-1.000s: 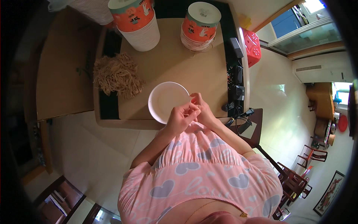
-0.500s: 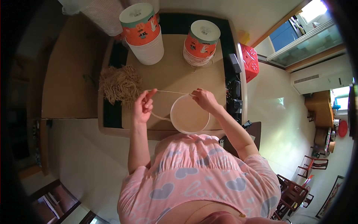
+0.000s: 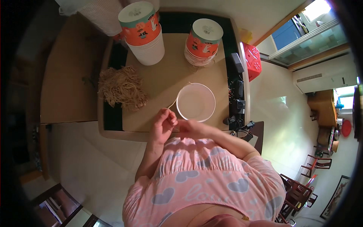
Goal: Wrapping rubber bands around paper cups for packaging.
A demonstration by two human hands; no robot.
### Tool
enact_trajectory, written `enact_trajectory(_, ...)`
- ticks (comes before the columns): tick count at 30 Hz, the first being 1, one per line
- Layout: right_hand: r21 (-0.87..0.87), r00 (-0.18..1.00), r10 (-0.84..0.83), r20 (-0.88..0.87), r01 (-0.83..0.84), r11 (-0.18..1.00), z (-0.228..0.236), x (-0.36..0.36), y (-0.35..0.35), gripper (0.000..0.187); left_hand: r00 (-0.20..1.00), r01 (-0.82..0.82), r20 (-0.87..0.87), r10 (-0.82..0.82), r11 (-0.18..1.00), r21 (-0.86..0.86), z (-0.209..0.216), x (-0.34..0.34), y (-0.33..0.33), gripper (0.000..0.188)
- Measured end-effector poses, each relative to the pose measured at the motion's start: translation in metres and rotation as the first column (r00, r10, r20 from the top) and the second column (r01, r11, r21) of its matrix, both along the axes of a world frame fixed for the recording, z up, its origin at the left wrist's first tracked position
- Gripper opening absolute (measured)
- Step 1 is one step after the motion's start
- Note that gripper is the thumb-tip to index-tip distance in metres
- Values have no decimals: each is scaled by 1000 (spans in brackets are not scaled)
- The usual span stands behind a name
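A white paper bucket point(image 3: 196, 103) stands near the table's front edge, its open top facing up. A pale cord point(image 3: 172, 103) runs from the bucket's far left rim down to my left hand point(image 3: 163, 123), whose curled fingers pinch it. My right hand point(image 3: 190, 129) is close against the left, just in front of the bucket. Its fingers are closed at the cord's end and a little blurred, and a thin strand shows between the two hands. A loose heap of tan cords point(image 3: 123, 88) lies on the table to the left.
A tall stack of orange-and-green paper buckets point(image 3: 141, 32) stands upside down at the far left. To its right is a shorter stack point(image 3: 204, 39) with cords round its lower part. Black adapters point(image 3: 237, 89) line the table's right edge, beside a red stool point(image 3: 251, 60).
Both hands have come down toward me and together, and the cord stretched between them above the bucket has left that place. The bucket now sits slightly farther away and to the right.
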State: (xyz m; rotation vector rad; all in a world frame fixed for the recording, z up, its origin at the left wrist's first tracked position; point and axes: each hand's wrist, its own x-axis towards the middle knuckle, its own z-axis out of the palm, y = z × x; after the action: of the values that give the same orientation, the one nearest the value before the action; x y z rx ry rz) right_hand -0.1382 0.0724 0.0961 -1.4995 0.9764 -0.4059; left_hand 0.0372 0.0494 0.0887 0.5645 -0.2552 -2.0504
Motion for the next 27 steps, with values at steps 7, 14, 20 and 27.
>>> enact_trajectory(7,371,927,-371,49,328,869,-57,-50,57,22,971,166,168,-170,985,37,-25,-3,12,9)
enact_trajectory(14,403,516,-837,182,738,542,-73,-65,34,26,915,251,278,-293,952,177,-50,-9,35,7)
enact_trajectory(20,441,294,-916,274,808,391,-81,-68,17,22,802,331,481,-355,934,136,-50,-10,38,9)
enact_trajectory(27,261,628,-727,278,679,686,-48,-59,29,21,843,295,421,-334,942,158,-47,-3,34,7)
